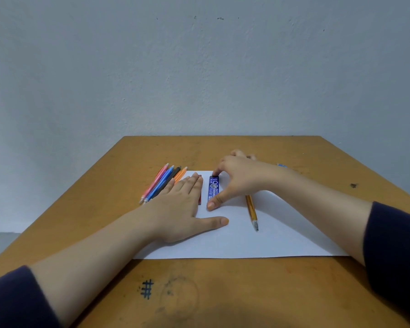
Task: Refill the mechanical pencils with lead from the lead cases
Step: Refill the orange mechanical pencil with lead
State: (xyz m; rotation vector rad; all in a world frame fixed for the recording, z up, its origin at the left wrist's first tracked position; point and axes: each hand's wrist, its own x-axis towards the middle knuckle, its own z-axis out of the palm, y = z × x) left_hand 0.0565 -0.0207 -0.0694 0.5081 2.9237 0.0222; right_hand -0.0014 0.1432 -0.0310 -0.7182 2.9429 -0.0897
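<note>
Off the far left corner of the white paper sheet (270, 242), on the wooden table (223, 292), lie four mechanical pencils (160, 183) side by side: pink, blue, black and orange. The left hand (178, 207) rests flat on the sheet's left part, fingers straight and together, thumb spread, holding nothing. Its fingers cover most of a red lead case (200, 177). Just right of that, in the sheet's far middle, lies the blue lead case (213, 188). The right hand (239, 178) pinches it lengthwise, forefinger at its far end, thumb at its near end. Further right on the sheet lies a yellow pencil (251, 211), tip toward the near edge.
</note>
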